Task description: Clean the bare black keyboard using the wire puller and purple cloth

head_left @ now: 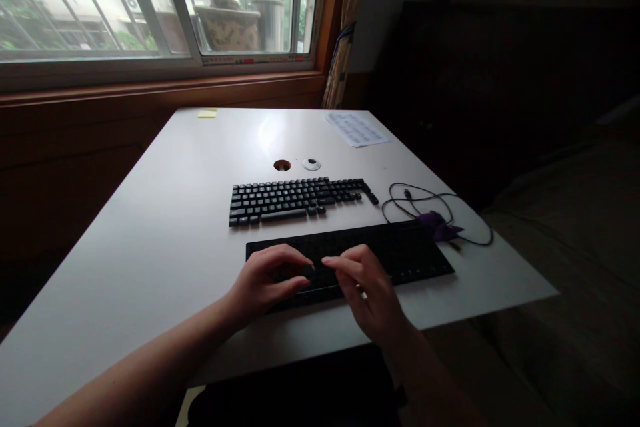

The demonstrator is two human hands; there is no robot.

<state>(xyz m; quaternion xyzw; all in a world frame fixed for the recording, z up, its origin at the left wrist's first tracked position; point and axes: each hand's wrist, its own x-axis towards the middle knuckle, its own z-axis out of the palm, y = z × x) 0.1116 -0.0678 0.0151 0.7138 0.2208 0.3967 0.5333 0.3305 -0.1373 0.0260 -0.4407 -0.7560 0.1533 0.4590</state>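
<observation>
A long black keyboard base [395, 250] lies near the table's front edge, its surface too dark to make out in detail. Over its left half, my left hand [273, 273] has thumb and index finger closed around a small black keycap [309, 271]. My right hand [367, 287] hovers just to the right, index finger pointing toward that keycap, the other fingers bent, with nothing visible in it. Behind the base, loose black keycaps [280, 200] are laid out in rows in a keyboard layout.
A black cable [437, 195] with a purple tie [440, 225] lies right of the keyboard. Farther back are a round table hole [283, 165], a white ring cover [311, 164], printed sheets [357, 129] and yellow sticky notes [207, 113]. A window [240, 7] stands beyond.
</observation>
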